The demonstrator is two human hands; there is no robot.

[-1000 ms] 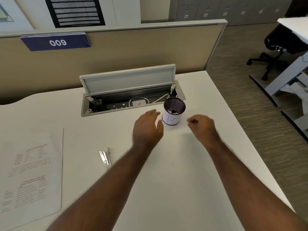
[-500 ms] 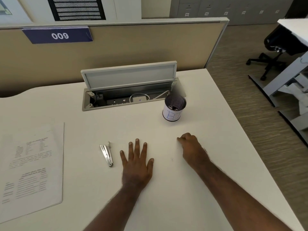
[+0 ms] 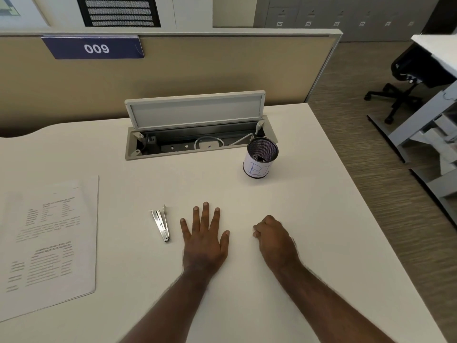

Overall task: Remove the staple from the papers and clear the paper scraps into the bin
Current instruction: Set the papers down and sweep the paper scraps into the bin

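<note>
The left hand (image 3: 204, 240) lies flat on the white desk (image 3: 309, 243) with its fingers spread out, holding nothing. The shiny metal staple remover (image 3: 161, 225) lies just beside it, on its left, not touching. The papers (image 3: 47, 243) lie farther left. The right hand (image 3: 275, 240) rests curled up in a loose fist. The little mesh bin (image 3: 261, 158) stands up past the right hand, near the open cable box (image 3: 197, 134)

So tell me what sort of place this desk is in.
Most likely an open-plan office. The desk backs onto a cubicle partition with a numbered sign, 009, a row of filing cabinets lines the far wall, and a swivel chair stands at the next workstation.
</note>
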